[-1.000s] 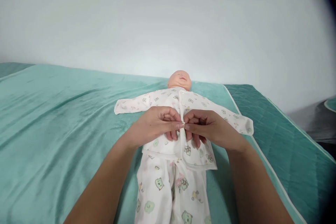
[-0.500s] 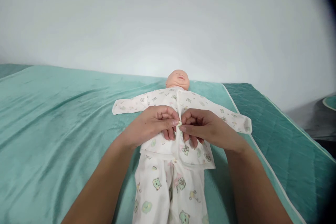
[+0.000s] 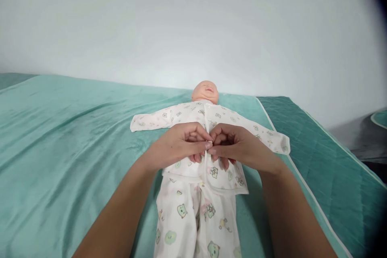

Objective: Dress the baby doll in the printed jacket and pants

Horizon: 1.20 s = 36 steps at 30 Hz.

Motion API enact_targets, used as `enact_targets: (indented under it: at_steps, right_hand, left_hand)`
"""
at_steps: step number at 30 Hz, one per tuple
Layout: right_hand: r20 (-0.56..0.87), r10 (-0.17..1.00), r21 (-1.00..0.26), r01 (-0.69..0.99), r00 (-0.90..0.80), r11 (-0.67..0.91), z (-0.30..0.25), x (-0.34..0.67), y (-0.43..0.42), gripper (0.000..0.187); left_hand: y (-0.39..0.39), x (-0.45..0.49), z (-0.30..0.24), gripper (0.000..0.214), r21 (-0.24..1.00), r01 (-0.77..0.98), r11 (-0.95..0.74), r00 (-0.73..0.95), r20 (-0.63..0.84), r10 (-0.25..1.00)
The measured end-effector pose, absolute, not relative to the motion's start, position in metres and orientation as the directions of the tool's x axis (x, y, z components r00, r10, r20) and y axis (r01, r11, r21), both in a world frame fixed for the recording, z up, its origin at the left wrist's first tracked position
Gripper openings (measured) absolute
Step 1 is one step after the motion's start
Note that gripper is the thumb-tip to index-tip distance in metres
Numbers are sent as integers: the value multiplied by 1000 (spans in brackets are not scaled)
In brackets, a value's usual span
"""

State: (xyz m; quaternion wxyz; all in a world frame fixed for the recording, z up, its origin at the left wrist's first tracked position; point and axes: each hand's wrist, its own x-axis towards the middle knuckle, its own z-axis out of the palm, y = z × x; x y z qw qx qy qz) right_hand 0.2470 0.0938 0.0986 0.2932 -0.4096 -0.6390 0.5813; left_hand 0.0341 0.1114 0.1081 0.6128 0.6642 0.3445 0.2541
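A baby doll lies on its back, head at the far end, in a white baby shirt printed with small animals. Matching trousers cover its legs. Over the chest, my left hand pinches the shirt's front edge between thumb and forefinger. Close against it, my right hand pinches the other side of the front opening. The fingertips of both hands meet at the middle, hiding the fastening there. Below them the shirt's front hem hangs apart.
A light green sheet with soft folds lies under the doll. On the right, a darker green quilted mattress shows beyond the sheet's white-piped edge. Behind the bed stands a white wall.
My left fingertips have shifted slightly right and now touch my right fingertips. The small fastening seen between them earlier is now covered.
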Motion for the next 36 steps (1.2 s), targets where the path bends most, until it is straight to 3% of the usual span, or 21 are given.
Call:
enact_targets:
  at_steps: [5,8,10,13,15,19,23,27,30,36]
  right_hand:
    - [26,912,-999,33,-410,43,92,249,98,18]
    - [209,971,-978,-30,-113,207,85,248,103,13]
    - [308,948,-951,49,82,305,78,247,108,10]
    - [437,886,-876,293,153,382,65,245,117,21]
    - [478,873,-815,420,99,399,57,244,123,29]
    - [438,897,-779,521,55,349,42,250,137,41]
    - [433,888,-695,685,155,219,25,260,144,46]
    - [439,851,-550,835,287,2,8,275,130,50]
    - [390,858,-436,887,335,-149,-1,296,110,55]
    - [280,899,-302,920,336,-250,-5,341,75,59]
  left_hand:
    - [111,38,104,20,983,141,-121,589,15,808]
    - [118,40,95,17,919,193,-343,288,281,915]
    - [127,39,85,13,799,358,-483,112,477,872]
    - [145,33,68,24,613,562,-555,116,606,787]
    - [158,28,58,31,563,610,-558,153,607,780]
    - [180,15,39,37,488,700,-521,156,608,778]
    - [184,8,27,47,387,833,-396,134,552,823]
    - [167,-2,20,56,301,941,-156,-10,487,874]
    - [155,-24,17,57,242,970,-38,-72,428,901]
    - [147,-73,22,59,226,969,95,-154,259,954]
